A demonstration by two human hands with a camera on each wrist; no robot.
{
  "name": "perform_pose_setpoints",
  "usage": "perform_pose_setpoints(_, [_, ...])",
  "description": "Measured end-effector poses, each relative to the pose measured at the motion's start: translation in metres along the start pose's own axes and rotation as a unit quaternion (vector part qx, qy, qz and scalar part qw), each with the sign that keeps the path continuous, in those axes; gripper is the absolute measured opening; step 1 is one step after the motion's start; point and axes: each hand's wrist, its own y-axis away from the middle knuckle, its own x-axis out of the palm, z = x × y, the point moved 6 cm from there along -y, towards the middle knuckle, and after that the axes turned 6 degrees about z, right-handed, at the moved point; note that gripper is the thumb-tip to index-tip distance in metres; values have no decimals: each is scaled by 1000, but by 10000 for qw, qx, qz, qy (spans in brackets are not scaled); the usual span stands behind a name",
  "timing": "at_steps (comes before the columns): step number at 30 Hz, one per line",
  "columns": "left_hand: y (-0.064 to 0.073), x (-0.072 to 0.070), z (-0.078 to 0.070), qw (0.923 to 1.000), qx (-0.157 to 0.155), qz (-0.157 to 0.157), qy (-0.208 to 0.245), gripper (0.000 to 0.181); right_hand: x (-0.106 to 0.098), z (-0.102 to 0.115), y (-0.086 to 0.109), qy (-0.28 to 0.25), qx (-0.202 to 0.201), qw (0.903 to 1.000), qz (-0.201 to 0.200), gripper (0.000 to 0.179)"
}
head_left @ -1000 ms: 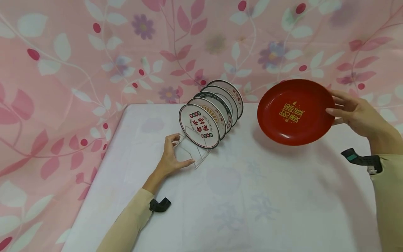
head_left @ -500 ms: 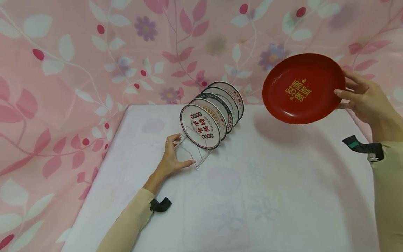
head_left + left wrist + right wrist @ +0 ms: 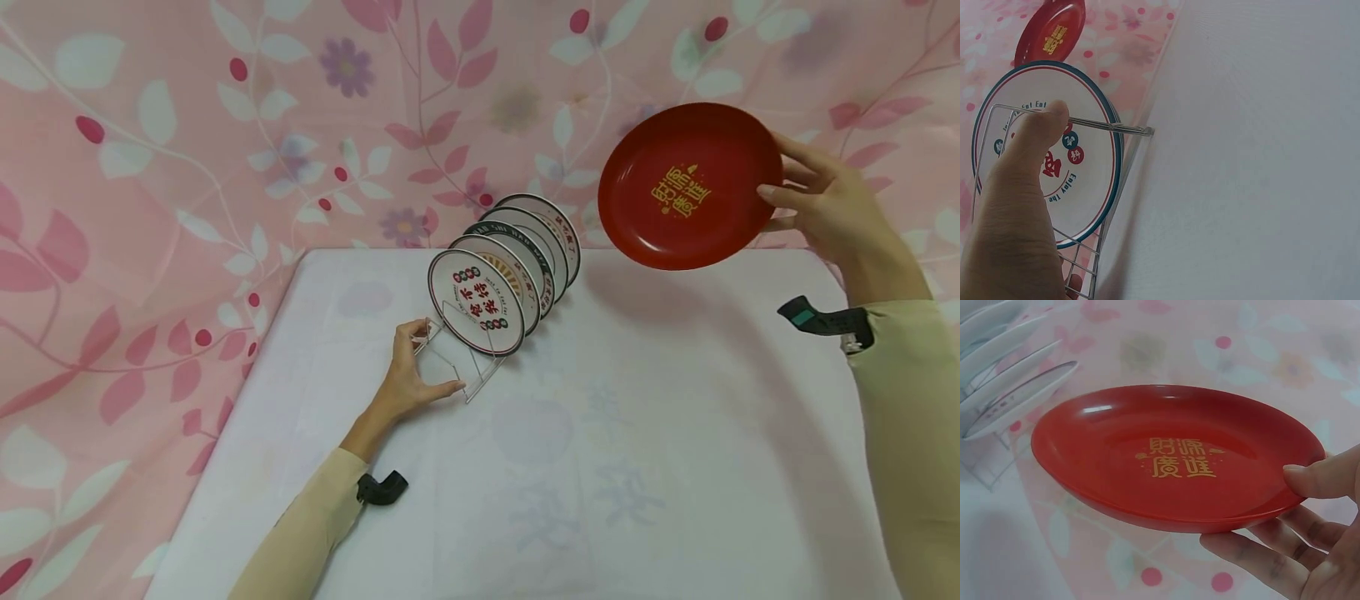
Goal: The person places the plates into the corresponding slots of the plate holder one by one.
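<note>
My right hand point(image 3: 825, 208) pinches the right rim of a red plate point(image 3: 690, 187) with gold lettering, thumb on the inner face and fingers beneath. The plate is raised above the table, tilted so its inside faces me. My left hand point(image 3: 408, 379) grips the near end of a metal wire dish rack point(image 3: 480, 379), thumb on one side and fingers on the other. Several white plates with dark rims stand upright in the rack, one behind another; the nearest plate point(image 3: 476, 302) bears red characters. In the left wrist view the thumb lies on the rack's wire point(image 3: 1100, 125).
A white cloth covers the table point(image 3: 637, 467). Behind it hangs a pink floral curtain point(image 3: 465, 108), close to the far plates. Black straps with mounts sit on both sleeves, the right mount point(image 3: 825, 321) near the table's right edge.
The red plate has risen in my right hand, moving right at first and then back left toward the rack. My left hand and the rack have stayed in place.
</note>
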Motion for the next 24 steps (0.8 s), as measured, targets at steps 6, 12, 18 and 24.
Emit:
perform_pose_setpoints(6, [0,1,0,10000,27,3,-49,105,15,-10,-20,757,396,9963,-128,66])
perform_pose_setpoints(12, [-1,5,-2,9999,93,40,6,106,35,-25,-34,1242,455,9912,22,65])
perform_pose_setpoints(18, [-3,7,-4,10000,21,77,10,107,57,-32,-41,2251,300,9735,275,64])
perform_pose_setpoints(24, [-4,7,-6,9999,62,79,-9,110,70,-30,-44,2650,187,9637,281,63])
